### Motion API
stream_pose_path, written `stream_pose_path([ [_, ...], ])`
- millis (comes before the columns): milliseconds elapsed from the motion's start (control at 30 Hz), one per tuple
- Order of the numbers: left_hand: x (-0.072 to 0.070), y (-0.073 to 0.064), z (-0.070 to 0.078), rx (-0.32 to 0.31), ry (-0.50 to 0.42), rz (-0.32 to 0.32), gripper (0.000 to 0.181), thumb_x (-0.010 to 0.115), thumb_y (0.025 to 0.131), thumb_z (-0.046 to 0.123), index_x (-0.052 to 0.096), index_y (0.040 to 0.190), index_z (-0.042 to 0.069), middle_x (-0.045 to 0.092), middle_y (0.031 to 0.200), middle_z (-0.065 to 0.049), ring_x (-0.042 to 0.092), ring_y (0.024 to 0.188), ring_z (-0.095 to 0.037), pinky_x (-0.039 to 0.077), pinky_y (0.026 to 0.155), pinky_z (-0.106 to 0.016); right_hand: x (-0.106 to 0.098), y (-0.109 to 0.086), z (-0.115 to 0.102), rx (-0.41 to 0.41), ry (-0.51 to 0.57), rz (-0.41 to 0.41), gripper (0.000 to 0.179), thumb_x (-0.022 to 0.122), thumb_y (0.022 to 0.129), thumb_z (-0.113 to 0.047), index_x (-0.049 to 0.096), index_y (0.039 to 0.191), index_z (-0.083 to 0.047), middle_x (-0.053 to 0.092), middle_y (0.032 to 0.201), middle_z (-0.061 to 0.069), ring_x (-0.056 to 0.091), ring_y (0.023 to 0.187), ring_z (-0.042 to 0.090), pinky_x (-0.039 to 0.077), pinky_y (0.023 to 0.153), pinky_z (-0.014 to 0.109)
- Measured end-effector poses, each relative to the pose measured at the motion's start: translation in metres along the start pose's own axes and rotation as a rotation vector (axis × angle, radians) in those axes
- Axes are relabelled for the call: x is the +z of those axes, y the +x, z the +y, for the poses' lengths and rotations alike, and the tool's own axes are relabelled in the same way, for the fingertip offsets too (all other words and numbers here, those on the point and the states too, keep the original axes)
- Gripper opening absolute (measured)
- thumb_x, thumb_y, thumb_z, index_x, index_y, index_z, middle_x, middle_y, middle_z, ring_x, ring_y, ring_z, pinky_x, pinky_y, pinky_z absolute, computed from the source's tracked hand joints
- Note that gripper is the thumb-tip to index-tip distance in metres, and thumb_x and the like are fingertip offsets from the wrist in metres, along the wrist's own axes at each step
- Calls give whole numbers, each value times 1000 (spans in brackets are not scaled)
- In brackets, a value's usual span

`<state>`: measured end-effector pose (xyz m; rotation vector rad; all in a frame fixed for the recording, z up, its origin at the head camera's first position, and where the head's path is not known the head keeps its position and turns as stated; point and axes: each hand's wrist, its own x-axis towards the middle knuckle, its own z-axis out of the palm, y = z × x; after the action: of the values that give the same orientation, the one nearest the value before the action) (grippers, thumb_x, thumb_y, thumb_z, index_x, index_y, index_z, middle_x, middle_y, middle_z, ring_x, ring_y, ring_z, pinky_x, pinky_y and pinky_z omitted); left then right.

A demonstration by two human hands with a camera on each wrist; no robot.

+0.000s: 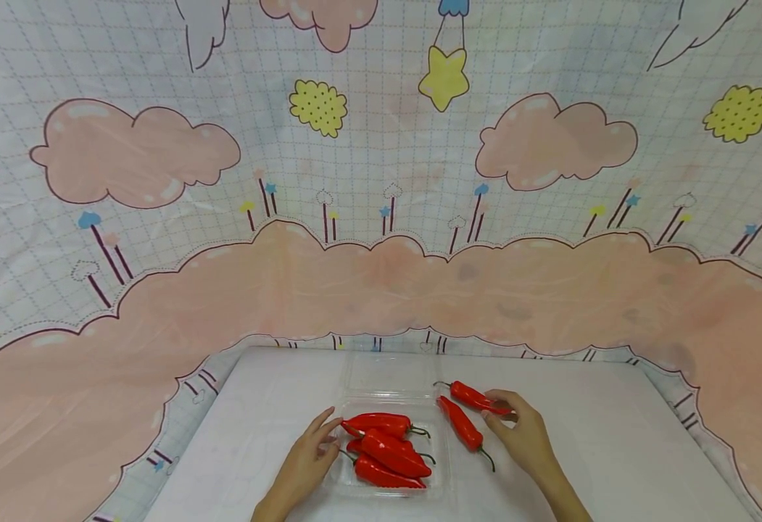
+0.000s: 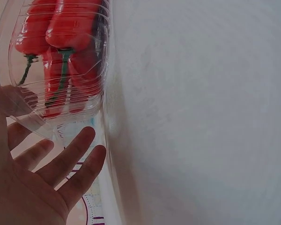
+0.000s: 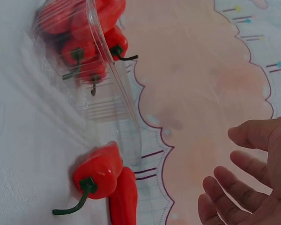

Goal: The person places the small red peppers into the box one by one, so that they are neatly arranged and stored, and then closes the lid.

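Two red peppers [image 1: 463, 425] lie beside the clear box [image 1: 443, 470], left hand [image 1: 304, 460] and right hand [image 1: 526, 431] spread.

Left hand [image 1: 305, 457]: bare. Fingers [image 2: 68, 157] slim, separate, tips rounded. Right hand [image 1: 524, 435]: bare as well, similar build; thumb [image 3: 254, 134] thicker than its fingers, tip blunt. Behind left hand, bare left forearm [image 1: 271, 507], slender; behind right, bare right forearm [image 1: 560, 496], likewise slender. Finer skin detail too dim.

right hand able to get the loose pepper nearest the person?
Probably yes: the right hand is close by, and nothing visible covers the nearer loose pepper or stands between them.
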<state>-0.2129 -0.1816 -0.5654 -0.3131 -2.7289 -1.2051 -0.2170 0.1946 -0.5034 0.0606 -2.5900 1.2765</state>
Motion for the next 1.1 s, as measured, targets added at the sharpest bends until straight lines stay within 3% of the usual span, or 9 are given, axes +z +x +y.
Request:
stream_pose_path([
  [367,-3,1,0,-6,12,-22,42,63,92,13,59,135,13,45,152,-5,69,104,-18,56,78,-21,-5,8,11,11,11,5,37,71,89,-13,62,126,-9,65,125,11,62,114,30,54,95,46],
  [600,-3,1,0,20,13,-8,43,63,91,12,60,134,11,47,150,-7,69,101,-18,56,76,-22,-10,22,9,-27,-7,16,37,70,90,-15,62,126,-8,65,125,12,61,113,31,52,96,50],
  [1100,-2,2,1,-6,5,-16,43,63,92,11,60,135,13,47,151,-5,69,104,-19,55,77,-21,-6,50,28,37,-30,-68,40,67,92,-21,59,129,-9,65,127,14,59,118,32,49,101,50],
])
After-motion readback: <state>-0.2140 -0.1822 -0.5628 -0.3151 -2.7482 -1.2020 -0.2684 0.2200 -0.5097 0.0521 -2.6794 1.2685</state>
